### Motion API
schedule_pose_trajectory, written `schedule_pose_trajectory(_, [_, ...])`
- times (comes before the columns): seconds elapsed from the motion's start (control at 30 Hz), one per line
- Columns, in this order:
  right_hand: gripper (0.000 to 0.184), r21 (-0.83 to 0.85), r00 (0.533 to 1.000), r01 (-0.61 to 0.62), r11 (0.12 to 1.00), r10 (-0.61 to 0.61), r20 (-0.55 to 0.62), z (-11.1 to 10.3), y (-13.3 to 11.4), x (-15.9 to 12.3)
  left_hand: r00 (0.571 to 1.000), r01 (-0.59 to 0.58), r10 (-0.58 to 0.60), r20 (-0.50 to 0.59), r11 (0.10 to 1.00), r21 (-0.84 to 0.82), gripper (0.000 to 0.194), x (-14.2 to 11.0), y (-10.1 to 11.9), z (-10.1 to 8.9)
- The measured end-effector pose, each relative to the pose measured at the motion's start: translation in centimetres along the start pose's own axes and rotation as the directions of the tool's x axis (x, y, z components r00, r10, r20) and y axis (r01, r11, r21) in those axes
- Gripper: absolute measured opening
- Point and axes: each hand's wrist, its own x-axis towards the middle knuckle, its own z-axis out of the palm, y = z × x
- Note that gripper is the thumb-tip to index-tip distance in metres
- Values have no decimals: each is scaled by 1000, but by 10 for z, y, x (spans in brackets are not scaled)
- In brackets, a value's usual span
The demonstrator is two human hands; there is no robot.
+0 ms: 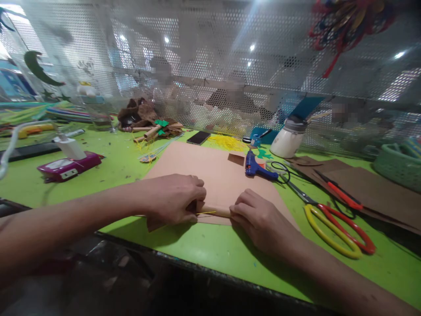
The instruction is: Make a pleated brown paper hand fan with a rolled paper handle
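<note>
A sheet of light brown paper (197,166) lies on the green table, its near edge curled into a narrow paper roll (217,210). My left hand (176,197) is closed on the roll's left part, its fingers bent over the top. On the right end, my right hand (256,217) pinches the same roll between thumb and fingers. A thin yellow strip (206,213) shows along the roll between the hands. Under my left hand a darker brown flap of paper (153,223) sticks out. The undersides of both hands are hidden.
A blue glue gun (255,169) rests on the sheet's right side. Large scissors (335,226) and a red-handled cutter (345,195) lie to the right. A purple power strip (70,166) sits left, a phone (198,138) behind the sheet. The table's front edge (184,263) runs close below.
</note>
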Motion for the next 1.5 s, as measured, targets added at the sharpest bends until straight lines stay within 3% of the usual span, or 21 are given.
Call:
schedule_pose_trajectory(0.3, [24,-16,1000,8,1000,-8,9,-1,0,1,999,-31,27,-42,994,-101,1,-11,-22,5])
schedule_pose_trajectory(0.6, [21,16,1000,11,1000,-11,5,-2,1,2,997,-27,15,-79,987,-160,13,-12,-30,20])
schedule_pose_trajectory(0.73, [19,88,1000,-18,996,17,17,-3,4,2,993,-26,16,-115,996,-85,22,-12,-14,8])
schedule_pose_trajectory(0.83, [18,126,998,-53,991,47,44,-5,9,4,974,-30,29,-226,1000,-1,26,-5,11,4])
schedule_pose_trajectory(0.97, [22,139,990,-76,987,59,125,-9,19,12,974,-51,64,-218,997,63,11,18,30,22])
schedule_pose_trajectory(1.07, [27,154,986,-65,986,40,163,-13,25,17,944,-108,139,-298,987,119,17,35,25,43])
schedule_pose_trajectory(1.17, [23,182,984,-100,978,70,161,-15,27,18,916,-101,133,-380,990,101,23,41,17,57])
schedule_pose_trajectory(1.37, [18,300,978,-169,939,123,166,-14,28,12,926,-37,44,-376,999,27,32,38,17,56])
schedule_pose_trajectory(1.5, [15,366,986,-161,917,165,21,-13,29,2,933,-33,0,-360,996,-86,32,36,17,53])
